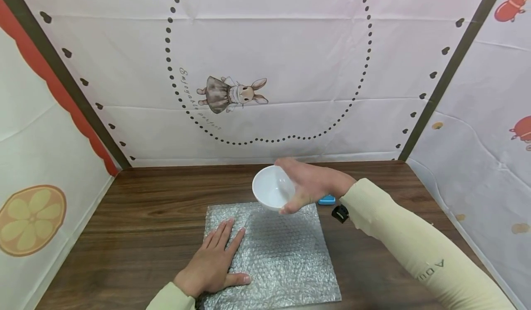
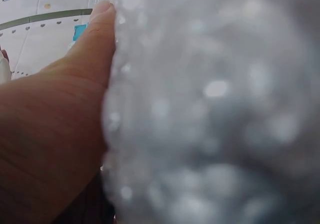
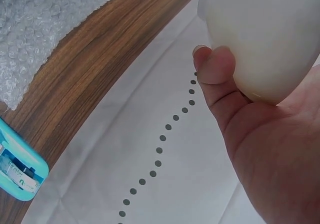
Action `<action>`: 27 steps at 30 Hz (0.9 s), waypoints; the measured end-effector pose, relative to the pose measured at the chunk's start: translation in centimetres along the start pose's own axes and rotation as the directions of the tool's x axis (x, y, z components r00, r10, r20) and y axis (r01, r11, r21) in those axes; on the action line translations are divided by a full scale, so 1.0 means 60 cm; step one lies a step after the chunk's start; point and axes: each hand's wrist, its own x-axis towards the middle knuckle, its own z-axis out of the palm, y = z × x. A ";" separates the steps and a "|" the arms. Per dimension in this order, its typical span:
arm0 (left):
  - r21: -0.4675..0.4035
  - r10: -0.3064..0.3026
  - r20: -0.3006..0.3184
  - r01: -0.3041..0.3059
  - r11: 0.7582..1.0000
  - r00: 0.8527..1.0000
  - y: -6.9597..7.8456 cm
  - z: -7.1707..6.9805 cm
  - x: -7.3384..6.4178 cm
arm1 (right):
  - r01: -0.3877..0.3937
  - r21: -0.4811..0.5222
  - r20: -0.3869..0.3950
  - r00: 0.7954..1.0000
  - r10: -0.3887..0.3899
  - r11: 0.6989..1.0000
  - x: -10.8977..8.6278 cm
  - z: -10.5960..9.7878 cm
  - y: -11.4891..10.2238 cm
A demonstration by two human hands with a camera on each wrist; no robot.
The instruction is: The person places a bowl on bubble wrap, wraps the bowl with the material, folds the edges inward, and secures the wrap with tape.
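A white bowl (image 1: 270, 191) is in my right hand (image 1: 309, 181), gripped at its side between thumb and fingers. It hangs above the upper part of a bubble wrap sheet (image 1: 286, 273), tilted so its inside shows in the head view. In the right wrist view the pale outside of the bowl (image 3: 265, 39) fills the top, with fingers (image 3: 215, 72) curled against it. My left hand (image 1: 215, 259) lies flat on the left side of the sheet, fingers spread. The left wrist view shows the bubble wrap (image 2: 215, 124) blurred and close beside the left thumb (image 2: 95, 44).
A light-blue plastic case (image 3: 25, 159) lies on the brown wooden table (image 1: 137, 236) just past the sheet's far right corner, partly hidden by my right hand in the head view. A printed white cloth (image 1: 265, 130) stands along the back, with similar cloths at both sides.
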 end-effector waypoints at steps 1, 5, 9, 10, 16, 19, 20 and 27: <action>0.001 0.000 -0.001 0.000 1.000 1.000 0.000 0.000 0.000 | 0.011 -0.006 -0.002 1.000 -0.011 1.000 -0.001 0.001 -0.001; 0.000 -0.001 -0.007 0.001 1.000 1.000 0.002 0.000 -0.001 | 0.047 -0.009 -0.002 0.999 -0.047 0.999 -0.004 0.003 -0.004; 0.004 0.001 -0.012 -0.001 1.000 1.000 0.003 0.000 0.000 | 0.059 -0.023 0.011 0.998 -0.058 0.998 -0.008 0.005 -0.008; 0.006 0.001 -0.012 -0.001 1.000 1.000 0.003 0.000 0.000 | 0.058 -0.028 0.015 0.998 -0.058 0.998 -0.009 0.006 -0.009; 0.008 -0.004 -0.001 0.004 1.000 1.000 0.002 0.000 0.002 | 0.051 -0.047 0.028 0.998 -0.050 0.998 -0.015 0.010 -0.013; 0.004 -0.009 0.007 0.009 1.000 1.000 0.002 0.000 0.003 | 0.049 -0.041 0.036 0.998 -0.048 0.998 -0.016 0.013 -0.015; 0.004 -0.009 0.006 0.009 1.000 1.000 0.002 0.000 0.003 | 0.049 -0.035 0.037 0.998 -0.048 0.998 -0.017 0.014 -0.015; 0.009 -0.001 -0.015 0.001 1.000 1.000 0.001 0.003 0.001 | 0.064 -0.029 0.036 0.997 -0.063 0.998 -0.019 0.018 -0.017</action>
